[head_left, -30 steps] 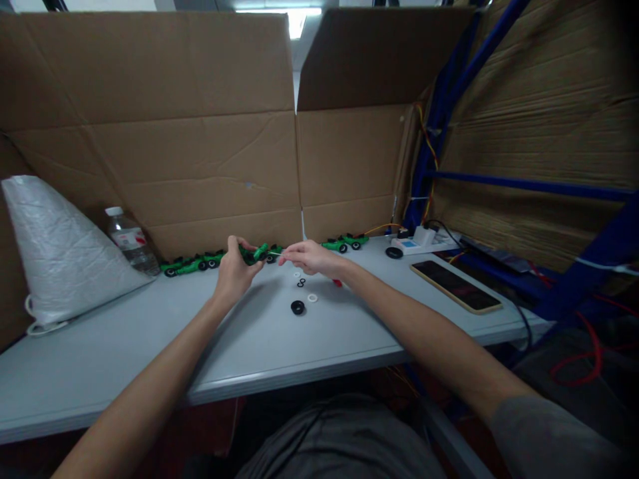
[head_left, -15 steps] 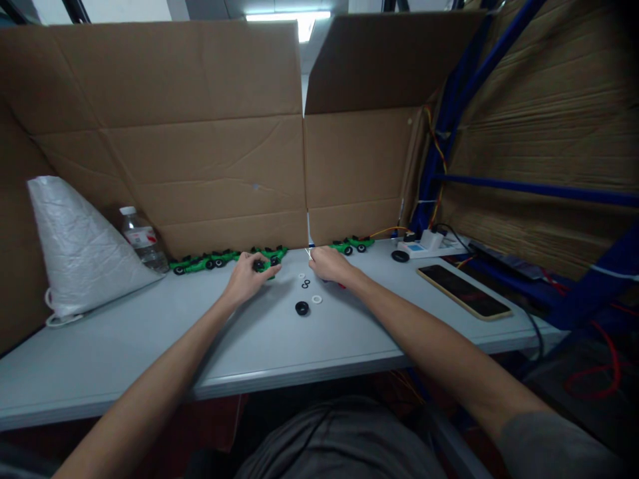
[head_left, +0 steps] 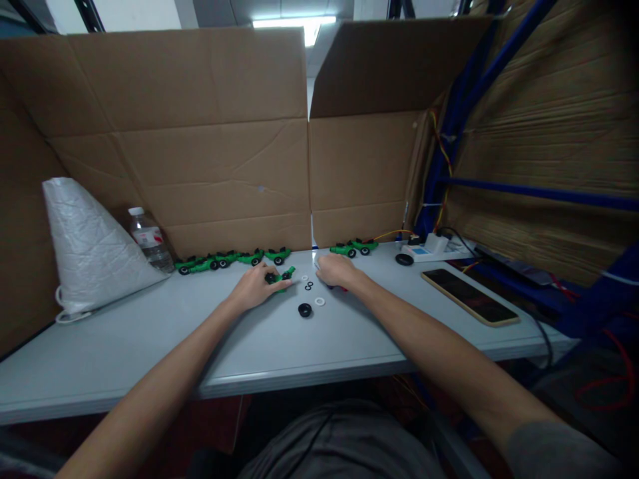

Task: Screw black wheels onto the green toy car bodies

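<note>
Bottle (head_left: 150, 241) beyond left hand (head_left: 252, 287), contents unclear.
It grips green car (head_left: 283, 277) at finger ends; right hand (head_left: 338, 270) curls, hold unclear.

We see through one camera, worn on the person's head and facing forward and down. We look from above the near edge of the desk (head_left: 150, 326), with the lap (head_left: 339, 439) at bottom centre and both forearms stretching away from us out of the lower corners. The left hand (head_left: 254, 286) and right hand (head_left: 337, 269) sit near mid-frame, far enough from our lens to look small. We face the cardboard wall (head_left: 210, 166) nearly square on; our wide view reaches a ceiling light (head_left: 294, 22) above it.
</note>
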Demonstrator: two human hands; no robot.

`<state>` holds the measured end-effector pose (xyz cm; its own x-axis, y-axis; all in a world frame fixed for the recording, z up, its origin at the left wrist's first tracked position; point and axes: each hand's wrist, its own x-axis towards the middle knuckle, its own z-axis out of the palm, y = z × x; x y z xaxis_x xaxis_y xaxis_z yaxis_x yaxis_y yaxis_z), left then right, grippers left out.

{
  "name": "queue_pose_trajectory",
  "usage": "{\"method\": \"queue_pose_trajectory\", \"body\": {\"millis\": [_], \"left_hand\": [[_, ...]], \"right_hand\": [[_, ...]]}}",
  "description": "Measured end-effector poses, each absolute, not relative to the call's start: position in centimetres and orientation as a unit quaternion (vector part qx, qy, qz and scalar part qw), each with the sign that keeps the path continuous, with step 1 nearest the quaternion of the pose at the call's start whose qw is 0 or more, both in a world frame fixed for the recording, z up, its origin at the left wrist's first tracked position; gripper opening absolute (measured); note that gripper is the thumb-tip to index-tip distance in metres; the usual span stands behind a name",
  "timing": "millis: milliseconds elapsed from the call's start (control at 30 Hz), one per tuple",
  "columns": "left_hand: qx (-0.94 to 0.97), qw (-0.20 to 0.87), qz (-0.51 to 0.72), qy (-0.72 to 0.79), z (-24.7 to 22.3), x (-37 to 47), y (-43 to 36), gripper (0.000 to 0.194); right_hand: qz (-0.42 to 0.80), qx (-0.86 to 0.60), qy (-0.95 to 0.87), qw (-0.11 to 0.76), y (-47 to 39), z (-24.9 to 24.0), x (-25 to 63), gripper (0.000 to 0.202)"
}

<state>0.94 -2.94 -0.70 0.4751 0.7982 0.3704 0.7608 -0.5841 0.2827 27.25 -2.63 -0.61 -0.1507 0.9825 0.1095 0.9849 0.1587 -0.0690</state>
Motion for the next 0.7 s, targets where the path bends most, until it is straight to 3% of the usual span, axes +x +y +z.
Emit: {"method": "queue_pose_trajectory", "body": {"millis": [167, 400, 700], "left_hand": [[0.867, 0.04, 0.249, 0.43, -0.8, 0.8, -2.7, 0.055], [0.879, 0.056, 0.291, 0.374, -1.7, 0.5, -1.7, 0.048], [0.85, 0.132, 0.324, 0.395, -2.0, 0.6, -1.4, 0.048]], "right_hand": [[-0.017, -0.633, -0.767, 0.105, -2.7, -0.1, 27.1, 0.032], [0.038, -0.401, -0.859, 0.317, -3.0, 0.0, 25.8, 0.026], [0.035, -0.345, -0.887, 0.306, -2.5, -0.9, 25.7, 0.027]]}}
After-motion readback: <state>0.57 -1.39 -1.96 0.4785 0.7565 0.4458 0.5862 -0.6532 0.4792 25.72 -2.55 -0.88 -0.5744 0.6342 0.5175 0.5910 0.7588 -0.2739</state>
